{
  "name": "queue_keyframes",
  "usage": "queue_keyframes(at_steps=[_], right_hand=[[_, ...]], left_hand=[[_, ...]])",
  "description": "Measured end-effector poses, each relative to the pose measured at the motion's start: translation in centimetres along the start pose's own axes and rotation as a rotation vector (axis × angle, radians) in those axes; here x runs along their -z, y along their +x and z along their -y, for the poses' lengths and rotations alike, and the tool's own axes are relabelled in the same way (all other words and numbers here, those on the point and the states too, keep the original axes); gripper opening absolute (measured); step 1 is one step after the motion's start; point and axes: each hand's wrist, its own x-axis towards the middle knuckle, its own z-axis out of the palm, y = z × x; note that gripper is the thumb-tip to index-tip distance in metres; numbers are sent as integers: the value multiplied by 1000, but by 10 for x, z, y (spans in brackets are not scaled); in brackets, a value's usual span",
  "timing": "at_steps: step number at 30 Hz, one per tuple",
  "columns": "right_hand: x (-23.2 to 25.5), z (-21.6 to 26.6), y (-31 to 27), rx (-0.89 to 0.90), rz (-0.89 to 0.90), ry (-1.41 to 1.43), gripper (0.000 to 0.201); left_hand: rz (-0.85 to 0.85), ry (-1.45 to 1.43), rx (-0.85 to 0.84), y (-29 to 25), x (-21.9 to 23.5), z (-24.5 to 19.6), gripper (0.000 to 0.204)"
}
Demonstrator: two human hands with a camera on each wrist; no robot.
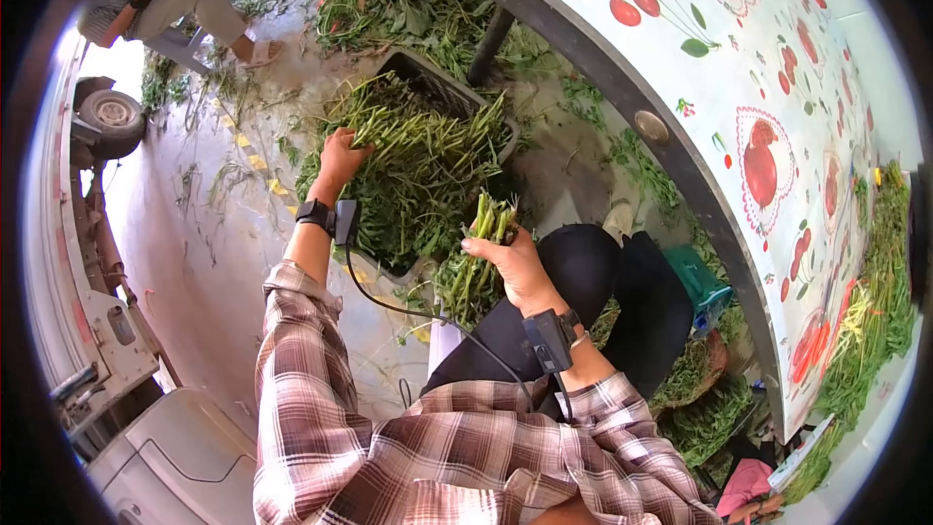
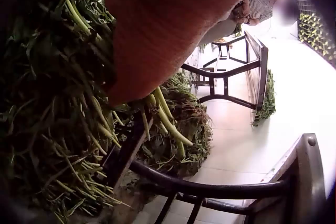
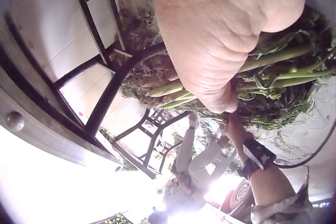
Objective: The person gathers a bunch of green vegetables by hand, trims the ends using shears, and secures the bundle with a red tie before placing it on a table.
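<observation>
A black plastic crate [image 1: 432,81] on the floor is heaped with long-stemmed leafy greens [image 1: 408,190]. At the heap's far left side my left hand [image 1: 339,159] has its fingers curled at some stems. Pale green stems [image 2: 169,121] stick out past that hand in the left wrist view, where its fingertips are hidden. Close to my knee, my right hand [image 1: 515,270] grips a bundle of the same greens [image 1: 470,282], thumb across the stems. Cut ends point up and away, and leaves hang below the hand. In the right wrist view the palm side [image 3: 215,40] covers part of the bundle.
A table with a fruit-print cover [image 1: 622,49] curves along the right, its dark leg [image 1: 491,47] beside the crate. More greens [image 1: 398,0] lie on the floor behind. A seated person [image 1: 194,0] is at upper left, near a vehicle wheel [image 1: 112,115]. A cable [image 1: 389,303] runs between my wrists.
</observation>
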Motion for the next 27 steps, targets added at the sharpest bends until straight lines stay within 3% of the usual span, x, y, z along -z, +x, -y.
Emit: queue_keyframes(at_steps=[3,5,9,11,13,17,19,23,27], right_hand=[[0,-2,1,22,1,-9,21],[1,-3,-1,12,1,-21,21],[1,-3,0,20,20,-8,20],[3,-3,0,16,22,-24,20],[3,-3,-1,15,25,-23,20],[1,-3,-1,22,12,-28,20],[1,-3,-1,28,0,-27,19],[-1,-3,-2,45,19,-26,19],[0,-4,-4,27,22,-46,20]], left_hand=[[-145,-130,-116,-9,7,1,39],[71,-555,204,-23,34,-23,35],[4,-735,152,-31,44,-23,37],[6,-727,124,-27,39,-14,35],[-184,-570,124,-28,36,-12,29],[-113,-519,202,-34,56,-17,27],[-182,-648,187,-46,64,-21,25],[-145,-755,221,-64,73,-19,21],[-110,-604,239,-52,59,-4,23]])
